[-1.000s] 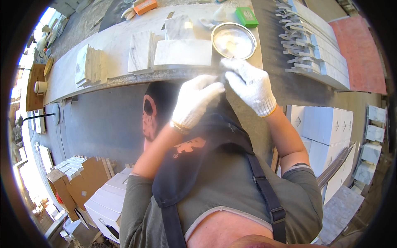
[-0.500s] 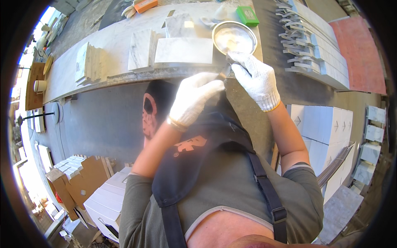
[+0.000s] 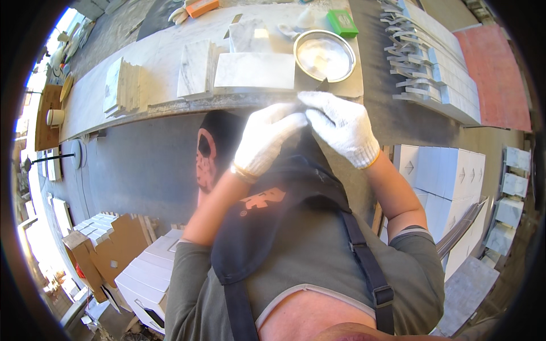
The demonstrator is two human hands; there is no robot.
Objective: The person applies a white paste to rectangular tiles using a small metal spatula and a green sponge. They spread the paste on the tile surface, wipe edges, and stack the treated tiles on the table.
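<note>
My left hand (image 3: 266, 136), in a white knitted glove, is closed with its thumb and fingers pinched together. What it pinches is hidden at the fingertips. Meeting it in front of my chest is my right hand (image 3: 343, 126), gloved the same way and closed on a small putty knife (image 3: 323, 85). Only the knife's dark, pointed blade shows, sticking up past the fingers toward the bowl. The round metal-rimmed bowl (image 3: 325, 55) stands on the bench just beyond my right hand, with a whitish paste inside. A pale marble tile (image 3: 255, 70) lies left of the bowl.
The long bench (image 3: 165, 68) holds upright marble slabs (image 3: 193, 69), a tile stack (image 3: 120, 86), a green box (image 3: 342, 23) and an orange box (image 3: 202, 7). Rows of tiles with straps (image 3: 441, 74) stand at right. White cartons (image 3: 441, 170) rise beside my right arm.
My right hand has drawn back from the bowl toward my left hand, bringing the putty knife's blade out of the bowl. The left hand has barely moved.
</note>
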